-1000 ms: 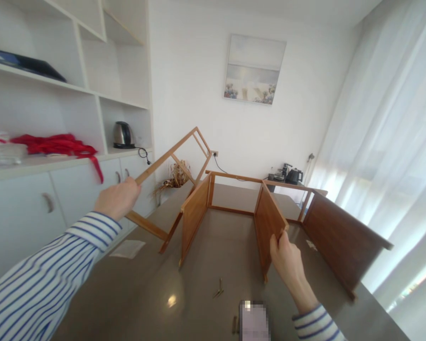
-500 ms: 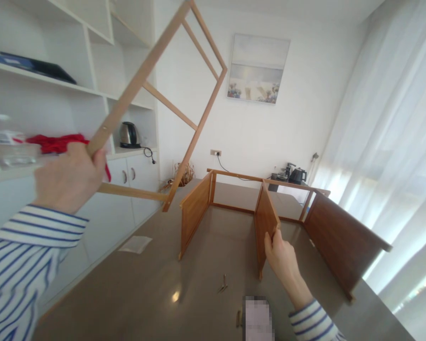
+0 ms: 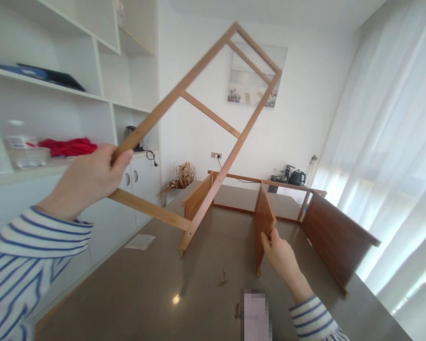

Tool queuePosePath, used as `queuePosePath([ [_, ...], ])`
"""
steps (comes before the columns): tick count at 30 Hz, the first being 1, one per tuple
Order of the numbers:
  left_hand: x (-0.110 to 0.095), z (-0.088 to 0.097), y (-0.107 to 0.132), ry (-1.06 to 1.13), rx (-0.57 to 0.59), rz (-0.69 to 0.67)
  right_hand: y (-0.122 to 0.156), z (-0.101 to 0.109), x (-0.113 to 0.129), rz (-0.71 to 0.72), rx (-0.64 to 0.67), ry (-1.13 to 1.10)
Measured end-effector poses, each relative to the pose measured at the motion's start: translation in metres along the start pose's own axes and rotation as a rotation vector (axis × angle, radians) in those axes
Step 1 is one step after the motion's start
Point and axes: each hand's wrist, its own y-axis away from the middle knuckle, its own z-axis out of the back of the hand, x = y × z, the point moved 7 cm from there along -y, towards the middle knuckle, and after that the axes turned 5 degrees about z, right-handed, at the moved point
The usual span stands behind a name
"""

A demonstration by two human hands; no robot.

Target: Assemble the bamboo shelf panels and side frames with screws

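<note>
My left hand (image 3: 88,182) is wrapped round one corner of a wooden side frame (image 3: 213,116), a ladder-like piece with crossbars, held up at a slant. Its lower end passes in front of the left wooden shelf panel (image 3: 195,201); whether they touch I cannot tell. With my right hand (image 3: 280,255) I grip the front edge of the middle shelf panel (image 3: 262,222). That panel, the left one and the dark right panel (image 3: 337,241) stand on edge, joined to a second wooden frame (image 3: 234,207) at the back. Several screws (image 3: 223,278) lie on the table nearby.
The brown tabletop (image 3: 135,293) bears a white paper (image 3: 140,242), a blurred-out phone-like object (image 3: 256,315) and small metal parts (image 3: 237,310). White shelving (image 3: 49,102) stands at left, curtains (image 3: 383,156) at right. A black kettle (image 3: 297,177) is at the back.
The held side frame has moved right and its lower end now overlaps the left panel. My left hand shifted right with it. My right hand keeps its grip on the middle panel.
</note>
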Motion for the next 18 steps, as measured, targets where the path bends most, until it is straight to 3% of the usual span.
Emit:
queuePosePath([
  [6, -0.049, -0.019, 0.020, 0.250, 0.136, -0.153, 0.010, 0.029, -0.009, 0.019, -0.081, -0.217],
  [13, -0.101, -0.034, 0.055, 0.366, 0.255, -0.322, 0.023, 0.077, -0.048, -0.184, -0.364, -1.195],
  [18, -0.135, -0.045, 0.078, 0.431, 0.309, -0.419, 0.027, 0.099, -0.076, -0.294, -0.460, -1.483],
])
